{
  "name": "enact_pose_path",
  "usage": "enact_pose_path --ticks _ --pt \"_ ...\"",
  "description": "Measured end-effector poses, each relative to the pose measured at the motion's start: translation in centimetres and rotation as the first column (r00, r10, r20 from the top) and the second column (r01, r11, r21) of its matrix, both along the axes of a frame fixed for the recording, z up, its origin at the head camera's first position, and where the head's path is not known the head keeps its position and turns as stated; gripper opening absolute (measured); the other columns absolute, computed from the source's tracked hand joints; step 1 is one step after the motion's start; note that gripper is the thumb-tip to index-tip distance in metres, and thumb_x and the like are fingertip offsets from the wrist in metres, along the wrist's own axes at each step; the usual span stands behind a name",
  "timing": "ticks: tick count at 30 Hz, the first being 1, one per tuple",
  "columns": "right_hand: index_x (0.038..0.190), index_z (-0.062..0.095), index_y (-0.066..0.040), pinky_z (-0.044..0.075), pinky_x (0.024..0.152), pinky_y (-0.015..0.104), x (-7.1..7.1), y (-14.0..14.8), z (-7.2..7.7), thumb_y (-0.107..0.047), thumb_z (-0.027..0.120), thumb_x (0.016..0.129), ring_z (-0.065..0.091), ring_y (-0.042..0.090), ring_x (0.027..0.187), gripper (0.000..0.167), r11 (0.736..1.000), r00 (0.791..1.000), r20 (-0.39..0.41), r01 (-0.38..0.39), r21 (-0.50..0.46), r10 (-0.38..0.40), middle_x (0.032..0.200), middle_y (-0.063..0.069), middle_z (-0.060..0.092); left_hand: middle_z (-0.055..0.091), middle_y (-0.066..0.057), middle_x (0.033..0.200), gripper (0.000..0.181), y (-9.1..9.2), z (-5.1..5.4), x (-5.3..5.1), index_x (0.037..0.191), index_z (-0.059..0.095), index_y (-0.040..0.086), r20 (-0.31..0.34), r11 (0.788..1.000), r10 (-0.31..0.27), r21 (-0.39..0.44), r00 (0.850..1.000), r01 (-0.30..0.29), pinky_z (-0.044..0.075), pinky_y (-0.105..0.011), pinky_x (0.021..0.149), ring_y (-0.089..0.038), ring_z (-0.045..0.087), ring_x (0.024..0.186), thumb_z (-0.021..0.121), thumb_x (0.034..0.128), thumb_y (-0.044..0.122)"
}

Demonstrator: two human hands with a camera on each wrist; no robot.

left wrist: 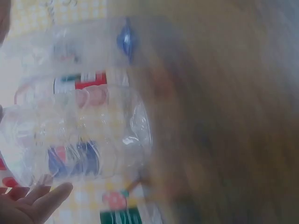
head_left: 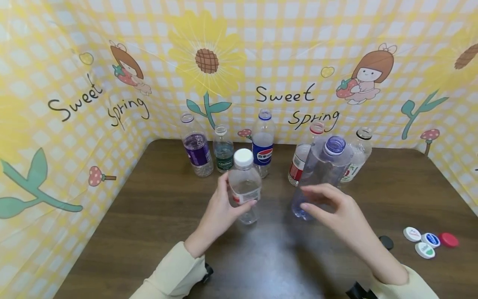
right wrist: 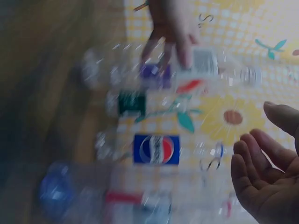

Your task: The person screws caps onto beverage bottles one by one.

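In the head view, my left hand (head_left: 220,211) grips a clear bottle (head_left: 244,182) with a white cap (head_left: 243,158), thumb across its near side. The same bottle (left wrist: 117,126) lies across the left wrist view, my left fingers (left wrist: 51,198) at its lower edge. Just right of it stands a tall purplish bottle (head_left: 321,170) with an uncapped mouth. My right hand (head_left: 340,209) is in front of that bottle, thumb and fingers apart with nothing between them; whether it touches the bottle, I cannot tell. The right wrist view shows the right hand (right wrist: 271,177) empty, its fingers loosely bent.
Uncapped bottles stand along the back: purple-labelled (head_left: 198,149), green-labelled (head_left: 224,153), blue-labelled (head_left: 263,147), red-labelled (head_left: 297,164) and one with a black neck ring (head_left: 360,151). Loose caps lie at the right, among them a black one (head_left: 386,242) and a red one (head_left: 449,240). Patterned cloth (head_left: 291,50) hangs behind.
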State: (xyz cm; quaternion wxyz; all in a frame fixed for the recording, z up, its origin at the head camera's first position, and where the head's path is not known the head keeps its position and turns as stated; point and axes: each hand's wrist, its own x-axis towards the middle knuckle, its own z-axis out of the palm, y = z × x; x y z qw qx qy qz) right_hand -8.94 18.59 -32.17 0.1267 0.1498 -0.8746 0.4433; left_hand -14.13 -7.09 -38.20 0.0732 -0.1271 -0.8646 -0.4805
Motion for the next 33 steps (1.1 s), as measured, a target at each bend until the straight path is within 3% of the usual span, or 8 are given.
enact_pose_path --ticks 5,11,15,19,22,25,29,33 --pt "0.105 0.071 -0.010 0.048 0.074 0.005 1.7 4.2 -2.5 -0.004 0.074 0.080 0.060 -0.012 0.085 0.026 0.997 0.999 -0.018 0.047 0.066 -0.046 0.096 -0.025 0.065 0.050 -0.021 0.135 0.090 -3.2 0.3 -0.9 0.142 0.025 0.004 -0.052 0.997 0.081 -0.010 0.995 -0.082 0.042 -0.053 0.105 -0.037 0.052 0.123 0.082 0.0739 0.018" --pt "0.114 0.065 -0.003 0.047 0.067 0.007 2.9 10.1 -5.4 -0.013 0.069 0.087 0.058 -0.015 0.081 0.029 0.975 0.966 0.180 0.162 0.150 -0.188 0.093 -0.038 0.058 0.048 -0.023 0.133 0.088 -7.6 1.2 -2.3 0.141 0.022 0.003 -0.023 0.978 0.206 0.022 0.978 -0.205 0.048 -0.048 0.098 -0.037 0.054 0.116 0.080 0.0764 0.015" --pt "0.115 0.062 0.004 0.048 0.062 0.012 3.3 13.0 -7.7 -0.014 0.069 0.087 0.055 -0.016 0.076 0.034 0.954 0.929 0.270 0.194 0.228 -0.253 0.087 -0.028 0.063 0.049 -0.022 0.128 0.083 -10.1 1.3 -3.2 0.139 0.024 0.001 -0.048 0.946 0.322 0.057 0.946 -0.319 0.048 -0.023 0.085 -0.031 0.056 0.107 0.079 0.0772 0.013" --pt "0.116 0.061 0.006 0.046 0.058 0.017 3.5 14.9 -9.6 -0.016 0.071 0.085 0.051 -0.015 0.070 0.039 0.924 0.897 0.326 0.184 0.335 -0.297 0.087 -0.002 0.069 0.049 -0.022 0.126 0.080 -12.1 0.9 -4.1 0.137 0.026 -0.002 -0.135 0.896 0.443 0.116 0.887 -0.430 0.041 -0.006 0.077 -0.027 0.055 0.105 0.078 0.0784 0.013" --pt "0.118 0.060 0.005 0.044 0.058 0.018 3.5 15.9 -10.6 -0.018 0.072 0.084 0.048 -0.014 0.069 0.043 0.906 0.886 0.354 0.148 0.396 -0.299 0.090 0.007 0.069 0.043 -0.023 0.130 0.080 -13.3 0.7 -4.9 0.138 0.025 -0.003 -0.165 0.855 0.516 0.149 0.840 -0.496 0.046 -0.020 0.091 -0.028 0.049 0.112 0.076 0.0801 0.016" --pt "0.116 0.062 0.005 0.043 0.056 0.018 3.5 16.4 -11.4 -0.014 0.075 0.080 0.047 -0.013 0.068 0.043 0.898 0.897 0.331 0.139 0.417 -0.292 0.088 0.007 0.067 0.036 -0.026 0.135 0.082 -14.2 0.4 -5.6 0.140 0.023 -0.003 -0.172 0.821 0.570 0.171 0.804 -0.545 0.039 -0.043 0.105 -0.033 0.040 0.125 0.075 0.0810 0.019" --pt "0.115 0.062 0.005 0.042 0.054 0.019 3.4 16.6 -12.0 -0.010 0.076 0.078 0.045 -0.009 0.064 0.042 0.890 0.903 0.321 0.126 0.439 -0.286 0.083 0.006 0.064 0.033 -0.027 0.136 0.083 -15.0 -0.1 -6.6 0.141 0.021 -0.003 -0.172 0.795 0.604 0.187 0.778 -0.577 0.030 -0.048 0.111 -0.036 0.036 0.128 0.075 0.0813 0.018" --pt "0.114 0.062 0.004 0.039 0.053 0.019 3.3 16.7 -12.4 -0.009 0.076 0.077 0.044 -0.006 0.062 0.042 0.882 0.907 0.314 0.114 0.457 -0.280 0.080 0.004 0.062 0.034 -0.027 0.130 0.079 -15.6 -0.7 -7.4 0.139 0.023 -0.003 -0.163 0.792 0.610 0.167 0.776 -0.587 0.032 -0.047 0.108 -0.035 0.038 0.123 0.075 0.0819 0.016"
